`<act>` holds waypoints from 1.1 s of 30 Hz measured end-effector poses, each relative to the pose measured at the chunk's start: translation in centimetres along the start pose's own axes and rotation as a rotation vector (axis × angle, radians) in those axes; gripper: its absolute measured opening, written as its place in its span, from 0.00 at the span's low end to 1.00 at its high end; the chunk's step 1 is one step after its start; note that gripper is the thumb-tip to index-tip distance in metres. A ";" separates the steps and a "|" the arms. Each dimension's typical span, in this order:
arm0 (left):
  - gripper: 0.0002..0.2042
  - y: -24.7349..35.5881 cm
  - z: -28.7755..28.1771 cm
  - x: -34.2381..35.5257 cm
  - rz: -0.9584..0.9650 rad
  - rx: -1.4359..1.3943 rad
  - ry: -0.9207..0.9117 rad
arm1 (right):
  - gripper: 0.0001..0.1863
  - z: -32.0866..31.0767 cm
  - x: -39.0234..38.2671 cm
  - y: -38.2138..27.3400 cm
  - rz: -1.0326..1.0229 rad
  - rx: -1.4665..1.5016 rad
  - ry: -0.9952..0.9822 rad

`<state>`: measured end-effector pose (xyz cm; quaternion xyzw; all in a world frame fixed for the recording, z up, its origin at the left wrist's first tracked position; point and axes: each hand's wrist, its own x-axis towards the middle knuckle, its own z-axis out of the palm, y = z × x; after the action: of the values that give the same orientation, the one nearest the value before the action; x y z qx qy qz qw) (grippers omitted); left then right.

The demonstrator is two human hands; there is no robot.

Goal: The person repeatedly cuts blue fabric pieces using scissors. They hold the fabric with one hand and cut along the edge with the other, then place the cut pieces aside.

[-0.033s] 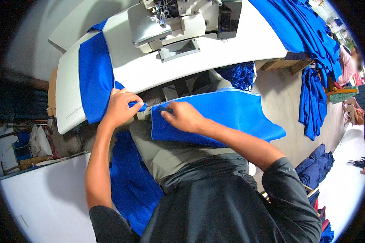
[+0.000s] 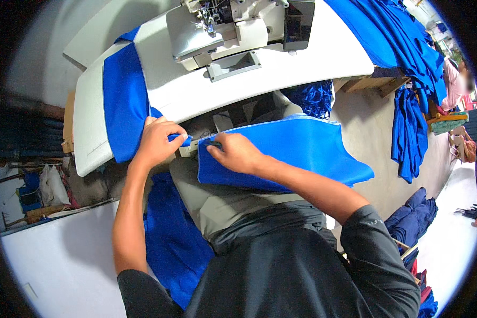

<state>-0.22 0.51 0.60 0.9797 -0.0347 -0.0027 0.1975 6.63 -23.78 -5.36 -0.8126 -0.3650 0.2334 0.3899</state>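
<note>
My left hand [image 2: 159, 139] is closed on the edge of a blue fabric strip [image 2: 126, 100] that lies over the left end of the sewing table. A folded end of blue cloth pokes out between its thumb and fingers. To the right, my right hand [image 2: 235, 151] is curled over a blue fabric panel [image 2: 297, 151] with a stitched edge, spread across my lap. Its fingers close around a small dark tool [image 2: 213, 143], mostly hidden, whose kind I cannot make out. The tool's tip is near the panel's left corner.
An overlock sewing machine [image 2: 230, 32] stands on the white table [image 2: 196, 98] ahead. Blue scraps [image 2: 310, 99] hang below its edge. More blue fabric [image 2: 175, 233] drapes beside my left leg. Blue cloth [image 2: 387, 37] is heaped at the far right, with a person [image 2: 455, 85] beyond.
My right hand has shifted slightly left along the panel with the dark tool. My left hand stays in place on the blue fabric.
</note>
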 end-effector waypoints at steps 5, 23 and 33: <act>0.07 0.0 0.0 -0.1 0.007 0.005 0.003 | 0.20 1.8 1.4 -1.4 0.041 -0.014 0.029; 0.07 -0.1 -0.2 -0.3 0.001 -0.026 -0.011 | 0.22 1.2 0.2 0.3 -0.104 0.092 -0.181; 0.02 5.2 -8.6 -6.6 -0.041 -0.050 0.477 | 0.22 -12.8 -11.6 2.4 0.422 0.616 0.009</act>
<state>-6.97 -0.49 10.53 0.9479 0.0327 0.2239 0.2240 8.87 -39.76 1.31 -0.7155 -0.1001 0.4040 0.5611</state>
